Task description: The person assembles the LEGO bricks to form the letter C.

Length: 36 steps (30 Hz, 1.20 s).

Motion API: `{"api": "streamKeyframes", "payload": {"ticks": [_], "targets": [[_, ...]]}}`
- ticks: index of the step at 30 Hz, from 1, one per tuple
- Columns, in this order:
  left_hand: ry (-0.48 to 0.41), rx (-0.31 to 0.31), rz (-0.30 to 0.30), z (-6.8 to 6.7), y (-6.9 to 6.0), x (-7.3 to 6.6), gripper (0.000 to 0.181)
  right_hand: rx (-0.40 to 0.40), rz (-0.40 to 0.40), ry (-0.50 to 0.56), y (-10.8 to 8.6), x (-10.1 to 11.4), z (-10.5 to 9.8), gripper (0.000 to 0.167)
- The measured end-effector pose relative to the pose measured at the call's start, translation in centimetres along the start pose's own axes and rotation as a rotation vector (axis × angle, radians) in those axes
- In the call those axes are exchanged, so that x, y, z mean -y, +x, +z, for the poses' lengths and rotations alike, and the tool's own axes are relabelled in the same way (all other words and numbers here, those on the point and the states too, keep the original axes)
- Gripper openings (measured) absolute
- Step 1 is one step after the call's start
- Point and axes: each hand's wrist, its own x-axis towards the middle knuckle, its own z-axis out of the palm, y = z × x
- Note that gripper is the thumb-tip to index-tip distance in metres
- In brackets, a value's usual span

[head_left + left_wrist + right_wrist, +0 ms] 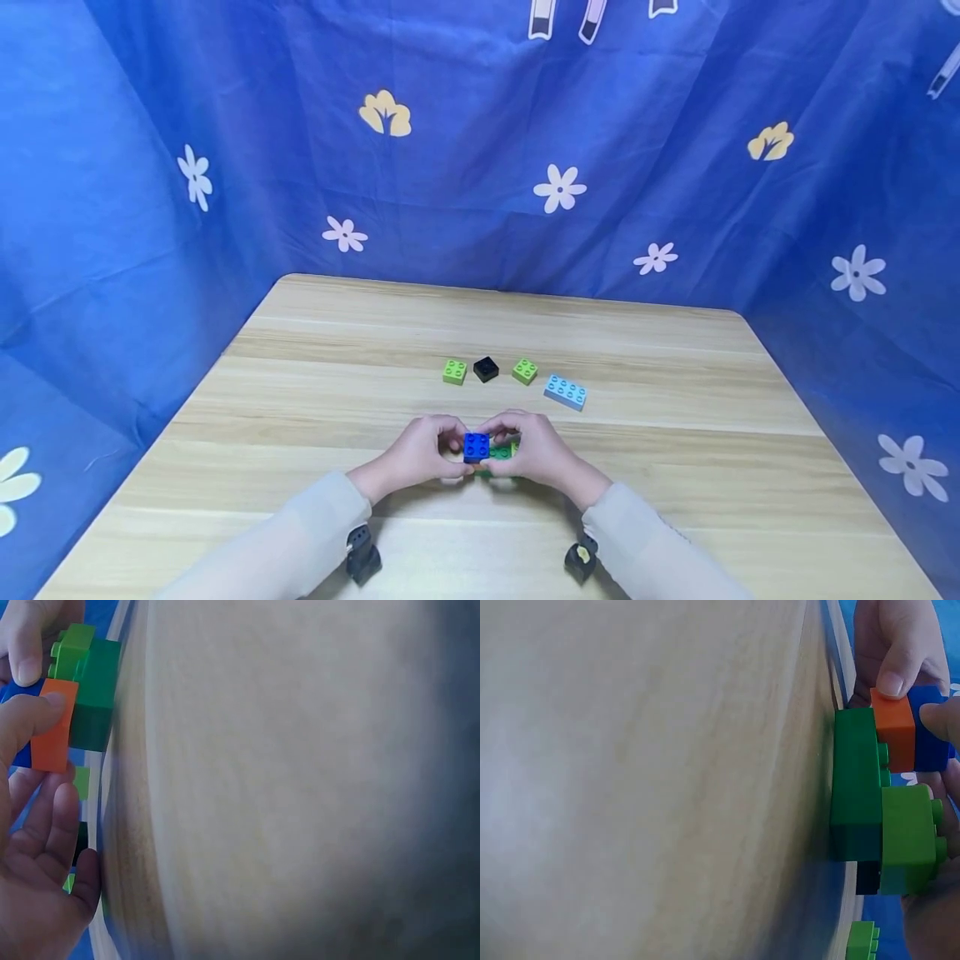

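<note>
A dark green brick carries an orange brick at one end and a light green brick at the other. On the orange brick sits a blue brick, its studs facing up in the head view. My left hand pinches the orange brick, its thumb lying on that brick's side in the left wrist view. From the other side my right hand pinches the blue brick, thumb on its side. The right hand partly covers the green bricks in the head view.
Beyond the hands lie a light green brick, a black brick, another light green brick and a longer light blue brick. They rest on the wooden table. A blue patterned curtain surrounds its back and sides.
</note>
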Motion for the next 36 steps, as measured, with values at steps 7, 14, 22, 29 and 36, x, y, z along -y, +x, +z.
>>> {"api": "streamKeyframes", "payload": {"ticks": [7, 14, 22, 29, 36], "targets": [[-0.016, 0.001, -0.009, 0.1, 0.0, -0.1, 0.026, -0.027, -0.021, -0.008, -0.2, -0.4, 0.1, 0.037], [-0.02, -0.003, -0.01, 0.2, 0.0, 0.2, 0.027, -0.039, -0.015, -0.009, -0.4, -0.5, 0.1, 0.036], [-0.006, 0.064, 0.006, -0.6, 0.1, 0.6, 0.038, -0.028, 0.003, -0.02, -0.3, -0.3, 0.0, 0.036], [0.041, 0.104, 0.014, -2.2, 0.8, 2.0, 0.045, -0.023, 0.01, -0.019, -0.4, -0.5, 0.0, 0.037], [0.049, -0.045, -0.104, -4.0, 2.3, 3.6, 0.041, -0.018, 0.015, -0.026, -0.5, -0.7, 0.0, 0.038]]}}
